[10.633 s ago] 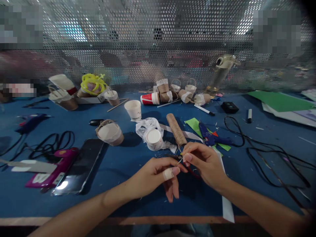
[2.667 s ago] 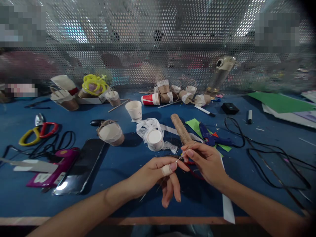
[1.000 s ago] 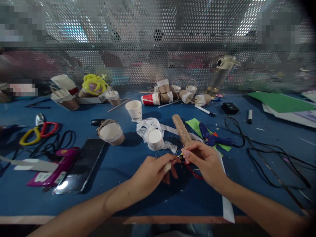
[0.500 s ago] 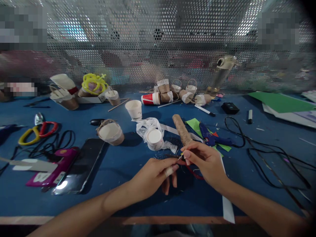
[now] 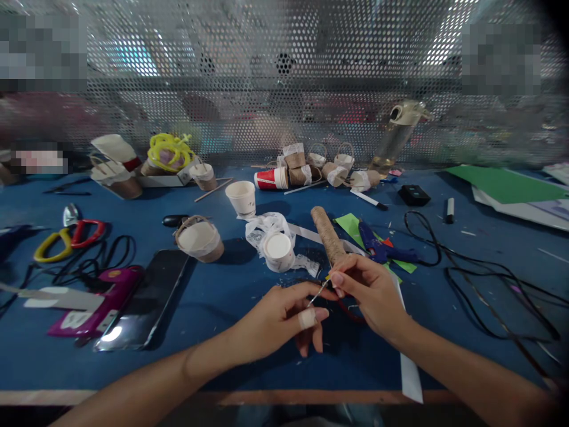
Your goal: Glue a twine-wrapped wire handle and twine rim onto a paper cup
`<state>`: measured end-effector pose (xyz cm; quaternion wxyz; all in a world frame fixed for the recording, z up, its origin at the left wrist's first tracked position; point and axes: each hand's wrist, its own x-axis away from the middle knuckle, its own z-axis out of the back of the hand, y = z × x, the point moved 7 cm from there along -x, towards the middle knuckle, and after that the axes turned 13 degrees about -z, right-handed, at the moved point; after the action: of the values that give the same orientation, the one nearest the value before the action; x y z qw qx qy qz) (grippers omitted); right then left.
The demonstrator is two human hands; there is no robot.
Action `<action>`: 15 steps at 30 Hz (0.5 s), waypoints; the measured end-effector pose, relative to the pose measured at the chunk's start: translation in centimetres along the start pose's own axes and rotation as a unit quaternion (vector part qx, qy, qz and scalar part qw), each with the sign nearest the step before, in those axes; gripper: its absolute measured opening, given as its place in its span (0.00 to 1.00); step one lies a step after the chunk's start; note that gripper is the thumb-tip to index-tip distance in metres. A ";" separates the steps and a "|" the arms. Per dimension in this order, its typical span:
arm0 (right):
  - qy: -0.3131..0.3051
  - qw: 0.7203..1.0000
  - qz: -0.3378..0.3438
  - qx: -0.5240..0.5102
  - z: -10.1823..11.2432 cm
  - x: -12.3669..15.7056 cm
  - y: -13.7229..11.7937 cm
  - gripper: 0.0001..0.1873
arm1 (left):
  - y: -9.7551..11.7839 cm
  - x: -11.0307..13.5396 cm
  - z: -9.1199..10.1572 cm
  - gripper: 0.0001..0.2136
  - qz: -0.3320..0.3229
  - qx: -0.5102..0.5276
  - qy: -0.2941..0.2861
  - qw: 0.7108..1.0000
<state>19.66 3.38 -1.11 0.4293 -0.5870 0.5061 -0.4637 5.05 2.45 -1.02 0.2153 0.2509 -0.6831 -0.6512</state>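
Pinching thin strand [image 5: 317, 294], right hand [image 5: 371, 290]; left hand [image 5: 278, 320] (thumb bandaged) beside.

Open lane on bench [image 5: 217, 299] between smartphone [image 5: 149, 296] and left hand [image 5: 275, 323]. Ahead of it, white paper cup [image 5: 278, 250] and bunched lace ribbon [image 5: 256, 230] block; ahead of right hand [image 5: 371, 293], twine roll [image 5: 326, 230]. Rightward: blue glue gun [image 5: 379, 247], looped black cable [image 5: 439, 245]. Perforated metal screen [image 5: 249, 65] closes far side.
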 end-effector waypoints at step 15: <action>-0.006 0.999 0.031 0.008 -0.4 0.3 -1.0 0.02 | -0.2 -0.6 -0.4 0.14 -0.011 0.231 -0.002 0.973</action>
<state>19.49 3.20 0.03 0.4508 -0.5705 0.5177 -0.4509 5.79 2.49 -1.15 0.1430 0.2998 -0.8128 -0.4787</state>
